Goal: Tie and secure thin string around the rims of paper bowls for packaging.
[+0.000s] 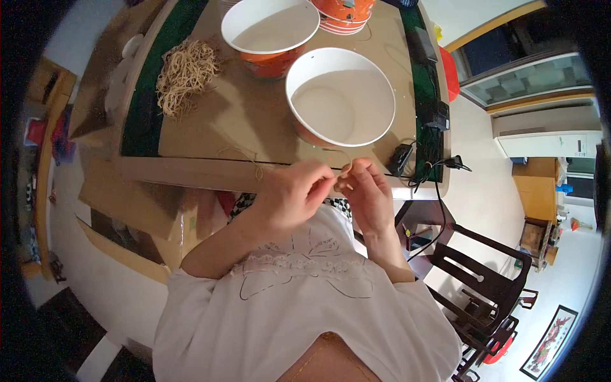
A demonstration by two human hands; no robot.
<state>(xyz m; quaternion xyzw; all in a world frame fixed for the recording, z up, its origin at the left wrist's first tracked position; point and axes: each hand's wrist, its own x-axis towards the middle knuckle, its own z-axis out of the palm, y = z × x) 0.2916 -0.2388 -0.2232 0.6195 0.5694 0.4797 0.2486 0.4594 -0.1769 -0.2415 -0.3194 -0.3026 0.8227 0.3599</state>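
My left hand (294, 193) and my right hand (371, 197) meet just over the near edge of the table. Both are closed, fingertips pinched together around a thin tan string (347, 167), most of which the fingers hide. Right beyond them stands a paper bucket (340, 95), white inside and orange outside, with nothing visible in it. A second paper bucket (270, 28) of the same kind is behind it to the left. On the table's left side lies a tangled heap of tan strings (188, 76).
At the far edge is a stack of orange paper buckets (344, 14). Cardboard (210, 137) covers the tabletop. Black adapters (400, 159) and cables (439, 165) line the right side. A cardboard box (149, 207) sits below left, a dark wooden chair (484, 274) at right.
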